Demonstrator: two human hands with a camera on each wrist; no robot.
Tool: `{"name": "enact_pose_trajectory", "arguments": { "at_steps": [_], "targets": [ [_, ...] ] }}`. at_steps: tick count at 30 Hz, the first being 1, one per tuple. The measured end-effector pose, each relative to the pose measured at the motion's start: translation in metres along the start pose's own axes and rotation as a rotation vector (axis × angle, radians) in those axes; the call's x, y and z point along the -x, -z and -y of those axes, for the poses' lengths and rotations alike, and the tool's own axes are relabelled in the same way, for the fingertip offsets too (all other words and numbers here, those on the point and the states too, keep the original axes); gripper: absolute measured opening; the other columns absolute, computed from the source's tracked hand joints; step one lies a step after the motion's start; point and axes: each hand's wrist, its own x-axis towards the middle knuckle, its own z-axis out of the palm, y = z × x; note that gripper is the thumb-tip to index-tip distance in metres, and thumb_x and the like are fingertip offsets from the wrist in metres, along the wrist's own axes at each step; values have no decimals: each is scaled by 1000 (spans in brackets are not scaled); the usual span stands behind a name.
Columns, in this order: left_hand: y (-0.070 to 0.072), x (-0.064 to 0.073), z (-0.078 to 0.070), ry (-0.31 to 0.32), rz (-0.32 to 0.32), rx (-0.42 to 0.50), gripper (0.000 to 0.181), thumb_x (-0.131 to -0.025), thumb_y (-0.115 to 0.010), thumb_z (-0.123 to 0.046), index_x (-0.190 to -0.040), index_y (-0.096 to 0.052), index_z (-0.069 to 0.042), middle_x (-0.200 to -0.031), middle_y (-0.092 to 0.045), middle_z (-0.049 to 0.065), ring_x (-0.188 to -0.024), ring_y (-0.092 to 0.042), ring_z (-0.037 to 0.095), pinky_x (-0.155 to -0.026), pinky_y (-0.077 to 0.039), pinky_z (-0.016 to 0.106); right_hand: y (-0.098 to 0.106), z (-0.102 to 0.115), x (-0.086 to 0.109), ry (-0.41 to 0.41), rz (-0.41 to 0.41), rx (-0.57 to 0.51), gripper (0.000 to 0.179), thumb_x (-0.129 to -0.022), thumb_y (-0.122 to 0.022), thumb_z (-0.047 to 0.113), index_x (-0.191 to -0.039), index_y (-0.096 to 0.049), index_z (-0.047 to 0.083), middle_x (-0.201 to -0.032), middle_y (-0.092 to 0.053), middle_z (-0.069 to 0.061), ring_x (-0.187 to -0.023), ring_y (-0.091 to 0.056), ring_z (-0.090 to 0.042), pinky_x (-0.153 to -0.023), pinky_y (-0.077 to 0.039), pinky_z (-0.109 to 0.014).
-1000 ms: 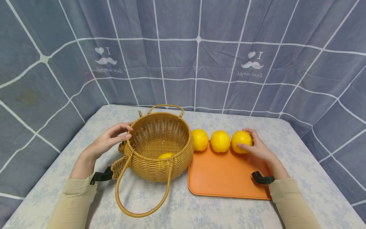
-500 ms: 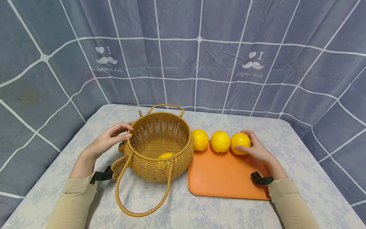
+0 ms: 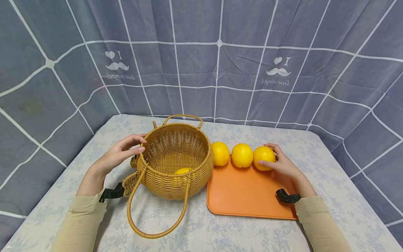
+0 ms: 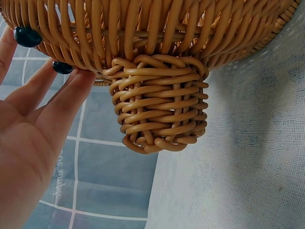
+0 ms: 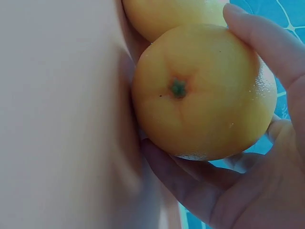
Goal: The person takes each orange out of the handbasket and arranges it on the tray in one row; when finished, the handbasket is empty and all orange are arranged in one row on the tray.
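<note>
A wicker basket (image 3: 170, 187) stands left of the middle of the table, with one orange (image 3: 182, 171) partly seen inside it. My left hand (image 3: 114, 155) holds the basket's left rim; in the left wrist view its fingers (image 4: 66, 102) lie against the wickerwork. At the far right of a row of three, my right hand (image 3: 284, 164) grips an orange (image 3: 263, 158), thumb on one side and fingers round the other. This orange's green stem end shows in the right wrist view. The middle orange (image 3: 242, 155) and the left orange (image 3: 220, 154) sit beside it along the tray's back edge.
An orange tray (image 3: 245, 196) lies right of the basket, under the row of fruit. One basket handle (image 3: 154, 236) hangs down onto the tablecloth in front; another handle (image 3: 182, 116) stands up behind. A grey checked curtain (image 3: 201, 66) closes off the back and sides.
My right hand and its orange have shifted slightly left and toward me, closer to the middle orange. My left hand and the basket stay where they were.
</note>
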Motion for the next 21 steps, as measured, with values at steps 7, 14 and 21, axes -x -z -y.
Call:
{"name": "enact_pose_trajectory", "arguments": {
  "at_steps": [7,14,21],
  "targets": [
    [0,0,0,13,-3,-11,31,-97,-54,-19,-120,-49,0,-148,-29,12,-136,-24,34,-98,-32,42,5,4,5,33,57,25,87,-79,-78,20,-143,-20,13,-138,-31,-23,-120,-40,-44,-97,-33,-58],
    [0,0,-1,16,-2,-10,30,-97,-53,-19,-120,-49,0,-149,-29,12,-135,-25,34,-96,-34,36,8,4,5,59,89,55,94,-76,-80,17,-146,-18,11,-143,-25,-23,-124,-34,-48,-101,-22,-64],
    [0,-1,0,3,2,-1,30,-97,-53,-18,-120,-48,1,-149,-29,12,-136,-25,34,-94,-36,27,8,3,5,71,78,80,94,-76,-79,19,-148,-19,14,-144,-26,-23,-123,-36,-47,-99,-28,-62]
  ]
}}
